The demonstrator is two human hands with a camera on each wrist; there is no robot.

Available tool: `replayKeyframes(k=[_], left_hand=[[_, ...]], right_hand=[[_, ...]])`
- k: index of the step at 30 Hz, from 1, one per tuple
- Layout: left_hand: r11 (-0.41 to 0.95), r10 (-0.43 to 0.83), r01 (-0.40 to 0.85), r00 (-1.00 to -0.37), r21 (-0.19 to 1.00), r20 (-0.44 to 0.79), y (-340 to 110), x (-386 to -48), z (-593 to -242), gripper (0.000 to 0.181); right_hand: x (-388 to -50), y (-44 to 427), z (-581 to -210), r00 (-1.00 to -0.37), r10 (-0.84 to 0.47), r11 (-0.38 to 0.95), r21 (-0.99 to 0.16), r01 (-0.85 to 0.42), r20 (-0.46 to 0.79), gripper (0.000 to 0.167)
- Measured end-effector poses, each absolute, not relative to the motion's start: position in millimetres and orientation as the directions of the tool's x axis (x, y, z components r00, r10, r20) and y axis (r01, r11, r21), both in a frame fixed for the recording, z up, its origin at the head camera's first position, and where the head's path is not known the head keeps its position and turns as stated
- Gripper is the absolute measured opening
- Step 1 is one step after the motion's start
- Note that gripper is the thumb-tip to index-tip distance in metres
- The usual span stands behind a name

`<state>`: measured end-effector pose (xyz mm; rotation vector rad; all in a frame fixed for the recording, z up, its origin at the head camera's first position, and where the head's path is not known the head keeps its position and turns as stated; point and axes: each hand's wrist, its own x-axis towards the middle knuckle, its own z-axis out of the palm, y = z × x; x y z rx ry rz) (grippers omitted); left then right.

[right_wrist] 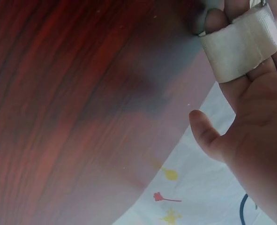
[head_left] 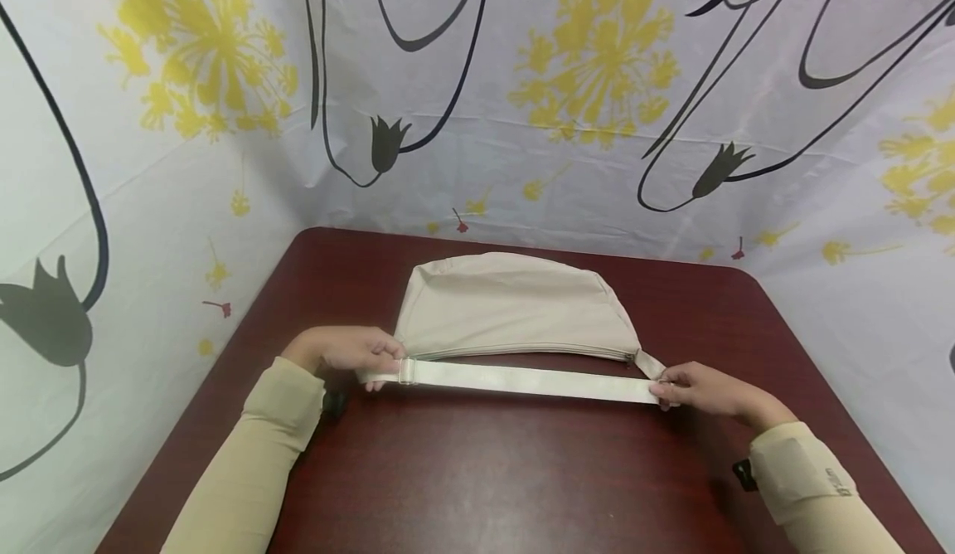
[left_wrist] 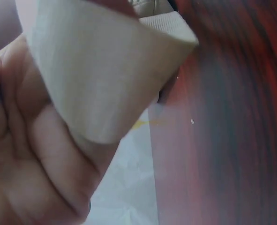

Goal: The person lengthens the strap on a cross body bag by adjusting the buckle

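A cream shoulder bag [head_left: 515,305] lies on the table, its zipper edge facing me. Its flat strap [head_left: 522,378] is stretched straight along that near side. At the strap's left end, beside a slider buckle [head_left: 406,371], my left hand [head_left: 351,351] grips the webbing. My right hand [head_left: 697,388] holds the opposite end, close to a short tab [head_left: 648,364] at the bag's corner. The left wrist view shows the strap [left_wrist: 101,70] looped in front of the palm. In the right wrist view the strap [right_wrist: 241,44] crosses the fingers, with the thumb [right_wrist: 205,133] apart from it.
The dark red table [head_left: 477,479] has rounded far corners. White cloth [head_left: 462,181] printed with yellow and grey flowers hangs behind it and along both sides. Each sleeve carries a wrist device, the right one dark [head_left: 744,474].
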<state>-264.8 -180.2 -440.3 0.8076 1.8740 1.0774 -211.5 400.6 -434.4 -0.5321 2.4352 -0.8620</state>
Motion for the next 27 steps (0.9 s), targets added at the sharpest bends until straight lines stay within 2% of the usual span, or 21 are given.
replayKeyframes(k=[10, 21, 27], left_hand=[[0.342, 0.883, 0.217, -0.408, 0.914, -0.234, -184, -269, -443, 0.017], [0.388, 0.853, 0.202, -0.449, 0.899, -0.268, -184, -271, -444, 0.023], [0.396, 0.846, 0.188, -0.454, 0.899, -0.278, -183, -272, -446, 0.021]], right_hand=[[-218, 405, -438, -0.82, -0.48, 0.739, -0.648, -0.186, -0.312, 0.028], [-223, 409, -446, -0.824, -0.494, 0.717, -0.666, -0.206, -0.277, 0.024], [-225, 407, -446, -0.821, -0.508, 0.709, -0.667, -0.228, -0.259, 0.023]])
